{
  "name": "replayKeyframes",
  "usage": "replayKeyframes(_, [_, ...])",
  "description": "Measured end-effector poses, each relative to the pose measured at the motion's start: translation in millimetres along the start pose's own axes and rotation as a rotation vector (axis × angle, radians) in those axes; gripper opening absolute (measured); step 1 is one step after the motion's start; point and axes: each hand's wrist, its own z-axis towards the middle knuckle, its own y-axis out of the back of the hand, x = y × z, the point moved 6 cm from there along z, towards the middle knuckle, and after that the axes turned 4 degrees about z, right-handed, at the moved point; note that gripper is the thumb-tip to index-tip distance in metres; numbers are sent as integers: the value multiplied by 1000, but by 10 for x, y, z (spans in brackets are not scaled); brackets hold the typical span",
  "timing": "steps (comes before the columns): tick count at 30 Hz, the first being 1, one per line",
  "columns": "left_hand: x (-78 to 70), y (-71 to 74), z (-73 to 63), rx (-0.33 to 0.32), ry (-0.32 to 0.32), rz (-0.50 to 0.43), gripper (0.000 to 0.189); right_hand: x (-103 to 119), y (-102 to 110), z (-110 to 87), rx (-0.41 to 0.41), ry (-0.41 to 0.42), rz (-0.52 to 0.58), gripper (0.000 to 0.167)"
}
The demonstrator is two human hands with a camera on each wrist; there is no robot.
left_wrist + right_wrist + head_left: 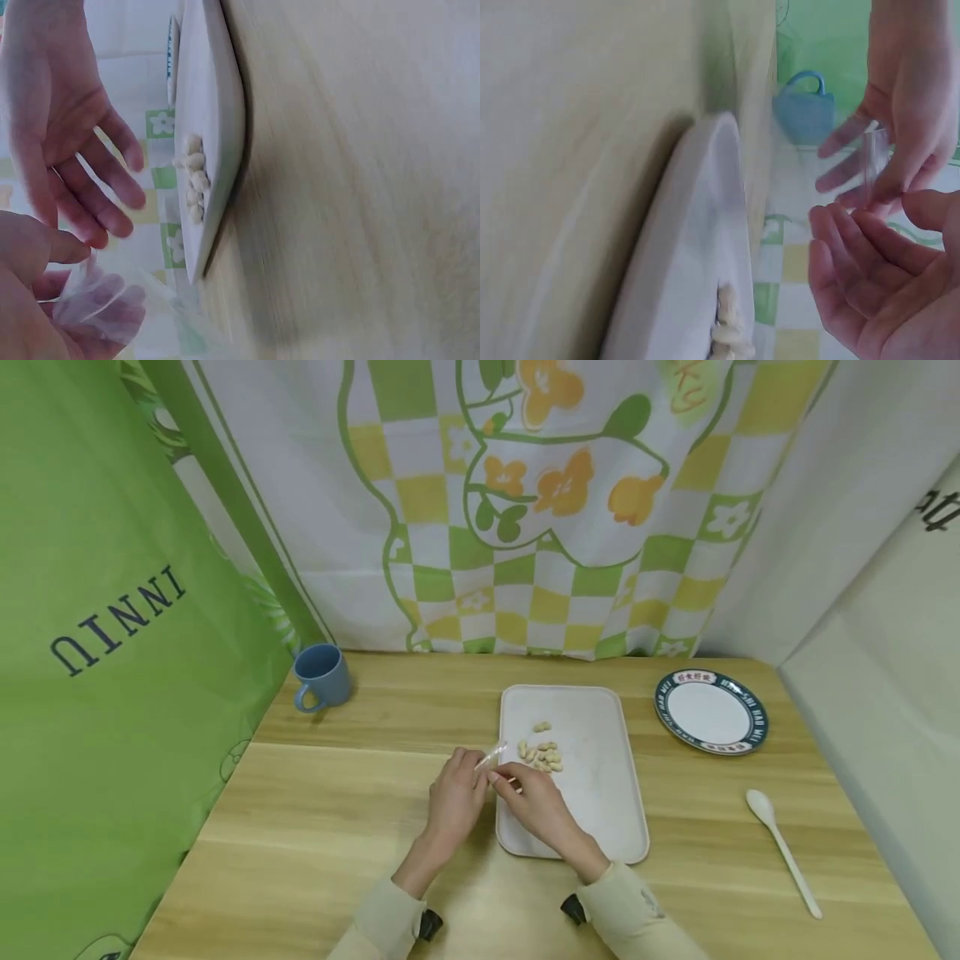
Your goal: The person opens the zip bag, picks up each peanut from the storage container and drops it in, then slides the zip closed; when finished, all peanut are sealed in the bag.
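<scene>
A clear plastic bag (492,755) is held between both hands, over the left edge of a white tray (600,802). My left hand (455,797) grips the bag, and its fingers show through the film (112,304) in the left wrist view. With thumb and fingertips my right hand (546,808) pinches the bag's edge, close to the left thumb; its other fingers are loosely bent. Several unshelled peanuts (551,758) lie on the tray just beyond the hands, with one peanut (542,727) apart and farther back.
At the back left stands a blue mug (322,675). A plate (708,712) with a dark patterned rim lies right of the tray, and a white spoon (783,852) is nearer the front right. Printed curtains (510,527) hang behind the wooden table (315,827).
</scene>
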Motion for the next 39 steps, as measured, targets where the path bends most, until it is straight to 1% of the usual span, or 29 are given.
replayKeyframes(3, [-60, 8, -80, -13, -7, -21, 19, -33, -48, -34, -18, -64, 101, 21])
replayKeyframes(5, [-73, 10, -120, -16, 1, -43, 19, -69, -66, -52, -40, -100, 179, 21])
replayKeyframes(9, [-71, 5, -183, -7, 21, -100, 20, -143, -99, -78, -62, -186, 332, 20])
replayKeyframes(12, [-57, -9, -215, -3, 26, -130, 19, -194, -121, -95, -67, -256, 396, 22])
replayKeyframes(15, [-48, -26, -231, 1, 26, -147, 19, -229, -121, -105, -82, -303, 410, 23])
replayKeyframes(19, [-54, -44, -245, 25, 31, -156, 22, -242, -103, -117, -98, -342, 430, 20])
replayKeyframes(20, [-56, -48, -247, 32, 33, -158, 23, -240, -98, -118, -96, -340, 431, 19])
replayKeyframes(23, [-66, -60, -251, 71, 35, -172, 28, -247, -81, -118, -96, -358, 448, 15])
replayKeyframes(27, [-96, -51, -245, 126, 6, -179, 37, -251, -36, -95, -105, -360, 462, 13])
replayKeyframes(30, [-139, 6, -216, 119, -45, -154, 41, -229, 11, -68, -109, -347, 458, 13])
replayKeyframes(33, [-184, 88, -168, 73, -93, -116, 37, -200, 58, -43, -108, -332, 444, 14])
replayKeyframes(36, [-208, 141, -145, 58, -91, -108, 31, -185, 80, -40, -97, -319, 429, 13])
replayKeyframes(39, [-211, 150, -130, 98, -56, -152, 26, -184, 88, -36, -83, -293, 399, 14])
